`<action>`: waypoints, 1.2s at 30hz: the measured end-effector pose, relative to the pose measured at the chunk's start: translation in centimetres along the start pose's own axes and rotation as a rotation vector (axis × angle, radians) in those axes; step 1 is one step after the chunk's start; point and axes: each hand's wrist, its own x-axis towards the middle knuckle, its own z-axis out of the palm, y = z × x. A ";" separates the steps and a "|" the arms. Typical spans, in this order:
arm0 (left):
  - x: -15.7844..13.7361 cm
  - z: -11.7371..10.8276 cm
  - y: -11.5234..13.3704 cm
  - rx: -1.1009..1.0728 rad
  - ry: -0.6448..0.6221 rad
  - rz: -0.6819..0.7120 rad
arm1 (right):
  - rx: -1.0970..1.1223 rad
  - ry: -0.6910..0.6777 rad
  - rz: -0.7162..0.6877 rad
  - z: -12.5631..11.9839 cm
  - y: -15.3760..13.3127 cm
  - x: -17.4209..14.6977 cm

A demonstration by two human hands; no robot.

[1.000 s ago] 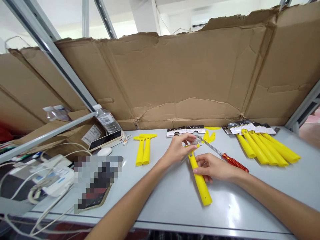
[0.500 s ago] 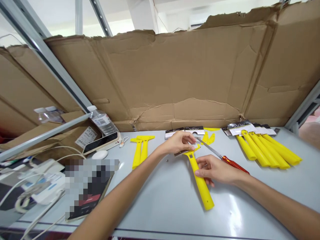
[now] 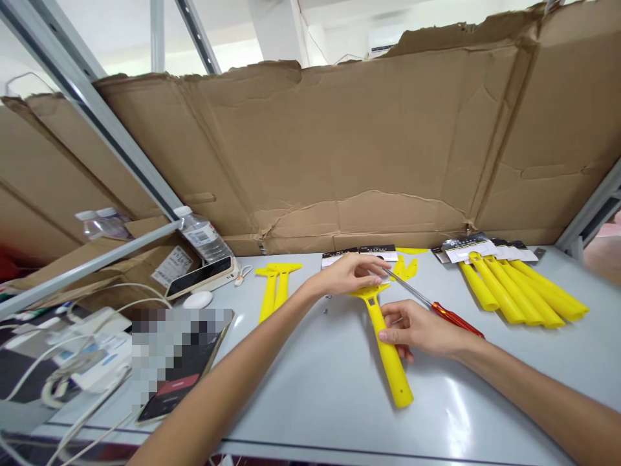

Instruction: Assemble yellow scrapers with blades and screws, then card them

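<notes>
Carded handles [image 3: 499, 294]: right of frame, look done.
Bare handles [image 3: 281, 288]: left of centre, no cards, look left to do.
Held handle [image 3: 389, 349]: lower centre, looks part-way; tiny metal bits [image 3: 325, 311] loose, screwdriver [image 3: 453, 318] down.
Right hand [image 3: 417, 329]: thumb on shaft, fingers curled along its right side.
Left hand [image 3: 352, 272]: thumb at T-head; can't tell if pinching.

a grey tabletop [image 3: 339, 401] carries a red-handled screwdriver [image 3: 453, 317]; left of it lie two t-shaped yellow tools [image 3: 282, 288], right of it carded yellow handles [image 3: 499, 290].
</notes>
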 end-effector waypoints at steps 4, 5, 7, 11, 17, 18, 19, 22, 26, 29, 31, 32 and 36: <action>-1.0 -0.7 0.7 0.040 0.088 0.005 | 0.009 0.007 -0.001 0.1 0.0 0.0; -1.4 -0.8 0.8 0.054 0.141 -0.005 | 0.016 0.011 -0.004 0.1 0.0 0.0; -2.6 -0.7 0.9 0.049 0.284 -0.073 | 0.028 0.026 -0.008 0.1 0.1 0.0; -4.9 0.8 0.0 -0.138 0.560 -0.283 | 0.037 0.065 -0.008 0.1 0.3 0.0; -5.6 3.5 -2.1 -0.555 0.562 -0.454 | 0.018 0.078 0.006 0.1 0.5 0.2; -5.5 3.7 -2.4 -0.572 0.567 -0.453 | 0.009 0.076 0.008 0.1 0.5 0.2; -5.5 3.8 -2.6 -0.580 0.576 -0.442 | 0.001 0.072 0.013 0.1 0.5 0.2; -5.6 3.8 -2.9 -0.571 0.575 -0.386 | -0.019 0.053 0.029 0.1 0.4 0.2; -6.1 3.2 -2.7 -0.525 0.520 -0.381 | -0.023 0.022 0.034 0.1 0.3 0.1; -6.4 2.7 -2.5 -0.498 0.480 -0.415 | -0.021 0.021 0.043 0.0 0.3 0.1; -6.5 2.5 -2.4 -0.502 0.477 -0.431 | -0.025 0.023 0.046 -0.1 0.3 0.1; -6.5 2.4 -2.3 -0.504 0.482 -0.432 | -0.027 0.023 0.047 -0.2 0.4 0.2; -6.6 2.4 -2.5 -0.463 0.470 -0.414 | -0.033 -0.009 0.033 -0.4 0.6 0.2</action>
